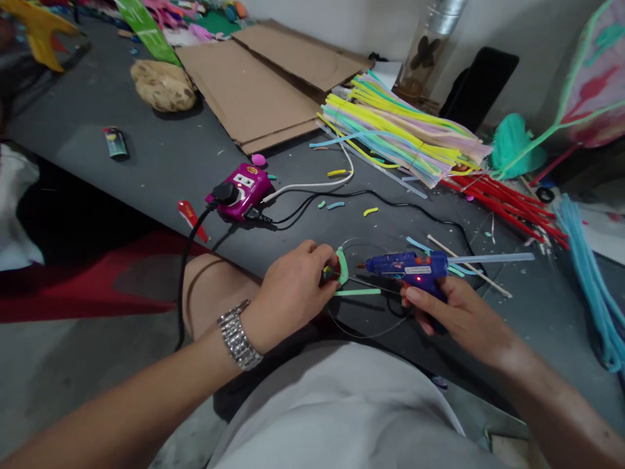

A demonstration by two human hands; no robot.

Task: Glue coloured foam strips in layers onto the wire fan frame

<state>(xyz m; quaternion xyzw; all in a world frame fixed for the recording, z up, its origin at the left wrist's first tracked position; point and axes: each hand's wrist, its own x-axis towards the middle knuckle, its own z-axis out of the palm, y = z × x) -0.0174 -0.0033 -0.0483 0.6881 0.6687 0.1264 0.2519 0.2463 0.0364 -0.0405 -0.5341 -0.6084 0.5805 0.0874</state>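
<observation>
My right hand [449, 309] is wrapped round the grip of a blue glue gun [407, 266], whose small red light is lit. A clear glue stick [491, 258] juts from the gun's back end, and its nozzle points left toward my other hand. My left hand [303, 283], with a metal watch [240, 335] at the wrist, pinches a small bent mint-green pipe cleaner piece [344, 267]. Something red shows between those fingertips, partly hidden. Just below lies a straight light-green strip [359, 292]. A thin wire loop [364, 336] curves under both hands.
A magenta power socket [244, 189] with black cords sits left of centre. Behind are cardboard sheets [263, 85] and a bundle of coloured pipe cleaners [400, 130]. Red [512, 208] and blue pipe cleaners [590, 280] lie right. A red cutter [192, 220] rests near the front edge.
</observation>
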